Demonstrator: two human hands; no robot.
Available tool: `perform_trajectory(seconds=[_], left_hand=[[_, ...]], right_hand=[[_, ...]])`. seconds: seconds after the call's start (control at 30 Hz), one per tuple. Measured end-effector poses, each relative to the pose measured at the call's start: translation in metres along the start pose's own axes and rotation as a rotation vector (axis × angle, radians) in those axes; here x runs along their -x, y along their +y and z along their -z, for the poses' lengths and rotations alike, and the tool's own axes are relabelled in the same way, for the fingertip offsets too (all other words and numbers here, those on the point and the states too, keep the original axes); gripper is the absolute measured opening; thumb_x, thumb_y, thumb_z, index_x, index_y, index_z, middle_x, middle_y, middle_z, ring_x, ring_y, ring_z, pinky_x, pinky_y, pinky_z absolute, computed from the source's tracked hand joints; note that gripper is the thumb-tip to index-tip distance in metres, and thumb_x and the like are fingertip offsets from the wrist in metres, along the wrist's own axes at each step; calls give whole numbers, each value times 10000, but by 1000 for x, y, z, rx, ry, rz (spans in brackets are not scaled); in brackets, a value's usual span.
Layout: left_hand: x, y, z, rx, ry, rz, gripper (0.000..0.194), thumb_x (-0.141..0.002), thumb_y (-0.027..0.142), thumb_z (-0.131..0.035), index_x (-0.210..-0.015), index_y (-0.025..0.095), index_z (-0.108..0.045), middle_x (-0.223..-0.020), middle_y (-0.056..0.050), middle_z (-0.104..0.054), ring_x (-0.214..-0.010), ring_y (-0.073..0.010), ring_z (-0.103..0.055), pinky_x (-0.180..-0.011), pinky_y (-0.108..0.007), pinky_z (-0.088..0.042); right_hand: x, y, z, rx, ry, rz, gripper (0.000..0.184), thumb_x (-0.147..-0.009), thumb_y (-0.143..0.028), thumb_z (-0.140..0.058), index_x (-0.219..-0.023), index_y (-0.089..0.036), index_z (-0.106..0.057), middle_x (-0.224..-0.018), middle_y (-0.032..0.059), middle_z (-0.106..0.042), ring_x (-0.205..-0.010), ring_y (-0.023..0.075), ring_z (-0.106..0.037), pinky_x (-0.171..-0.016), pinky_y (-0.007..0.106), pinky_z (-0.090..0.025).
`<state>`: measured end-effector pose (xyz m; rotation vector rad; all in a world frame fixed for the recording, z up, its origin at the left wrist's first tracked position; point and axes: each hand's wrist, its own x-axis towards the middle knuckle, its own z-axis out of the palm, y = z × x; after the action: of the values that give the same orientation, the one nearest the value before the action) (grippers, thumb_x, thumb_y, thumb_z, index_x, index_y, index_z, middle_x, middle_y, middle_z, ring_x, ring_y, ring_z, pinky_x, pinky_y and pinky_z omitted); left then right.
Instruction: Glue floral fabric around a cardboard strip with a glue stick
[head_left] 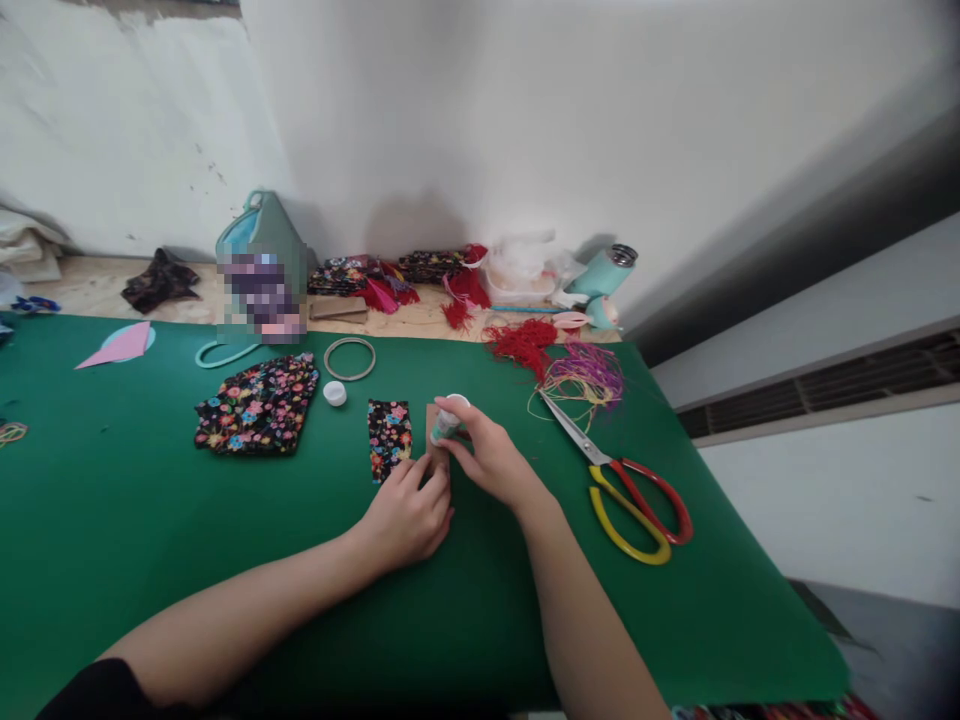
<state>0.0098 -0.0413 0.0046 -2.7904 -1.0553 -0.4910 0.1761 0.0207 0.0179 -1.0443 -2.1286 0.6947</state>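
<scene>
At lower centre of the frame, two bare forearms reach over a green-covered bench. At the middle, the left hand lies palm down with its fingers bunched on the lower part of a narrow brown strip; whether they pinch it or only press on it, I cannot tell. The right hand, just right of the strip, has thumb and fingers closed around a small white-and-green glue stick, tilted over the strip's upper part.

To the right lie large scissors with one red and one yellow handle, blades pointing to the upper left. Just left of the strip is a small rectangle of black floral cloth. Farther left rest a larger folded floral cloth and, beside it, a white cap. Beyond the cap is a thin round ring. Right of centre, purple and yellow threads spread near the scissor tips, beside red threads. At the left, a pink piece overlaps a pale blue one. Along the back, on bare wood, stand a grey-green pouch at upper left and, right of centre, a tipped turquoise bottle, before a pale wall.
</scene>
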Motion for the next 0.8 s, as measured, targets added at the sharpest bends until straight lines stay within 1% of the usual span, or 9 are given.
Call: perform_trajectory(seconds=[0.17,0.23,0.4,0.47,0.53,0.6,0.7,0.73,0.8], left_hand=[[0,-1,-1,11,15,-14,319,-859,283,-466,-1022,73,-642,-1066,-136,-623,-1022,-304,-556,-843,-416,-418],[-1,-1,-1,12,15,-9,314,-860,276,-462,-1024,76,-640,-1057,-133,-624,-1017,-300,-556,-840,-420,-419],[-2,-1,0,0,26,2,344,-868,272,-449,-1078,55,-615,-1105,-153,-610,-1027,-297,-550,-829,-415,-425],[-2,-1,1,-1,29,3,353,-871,268,-445,-1092,44,-607,-1114,-157,-607,-1032,-296,-549,-829,-414,-426],[-2,-2,0,7,34,-5,333,-869,265,-449,-1062,55,-622,-1083,-143,-620,-1014,-293,-556,-828,-415,-426],[-1,-2,-1,17,42,-11,300,-866,261,-454,-1008,76,-643,-1045,-127,-631,-1000,-292,-561,-825,-415,-427],[-1,-3,-2,21,48,-13,287,-864,258,-458,-986,83,-649,-1024,-124,-635,-996,-291,-563,-829,-417,-425],[-1,-3,-2,19,48,-12,291,-864,259,-458,-996,80,-646,-1019,-127,-636,-995,-291,-563,-832,-420,-423],[-2,-3,-1,13,41,-10,306,-865,261,-459,-1030,72,-634,-1032,-138,-632,-997,-290,-563,-835,-424,-421]], right_hand=[[-11,13,-9,42,113,51,579,-856,-84,-451,-1350,-355,-319,-1249,51,-521,-1186,174,-506,-981,365,-452],[-12,12,-7,15,93,28,586,-850,-88,-463,-1351,-354,-314,-1267,46,-516,-1191,174,-505,-976,361,-458],[-1,-4,8,-29,-69,-69,595,-815,-107,-520,-1336,-335,-342,-1279,44,-528,-1149,194,-545,-936,373,-493],[3,-5,11,-25,-94,-86,595,-814,-111,-522,-1337,-330,-342,-1282,46,-528,-1144,196,-549,-928,373,-499],[2,-2,9,-16,-62,-77,592,-825,-108,-504,-1344,-332,-331,-1295,45,-514,-1177,195,-525,-932,367,-497],[-1,5,3,2,7,-40,588,-836,-96,-476,-1349,-337,-322,-1300,44,-505,-1212,188,-494,-955,366,-480],[-8,11,-3,31,80,29,567,-847,-81,-445,-1340,-339,-335,-1274,47,-518,-1200,174,-500,-993,382,-443],[-9,10,-3,28,77,30,563,-845,-85,-450,-1337,-335,-340,-1269,49,-523,-1189,175,-509,-992,385,-443],[-8,4,1,-3,21,-6,565,-832,-102,-486,-1333,-324,-348,-1264,53,-533,-1165,183,-531,-968,382,-462]])
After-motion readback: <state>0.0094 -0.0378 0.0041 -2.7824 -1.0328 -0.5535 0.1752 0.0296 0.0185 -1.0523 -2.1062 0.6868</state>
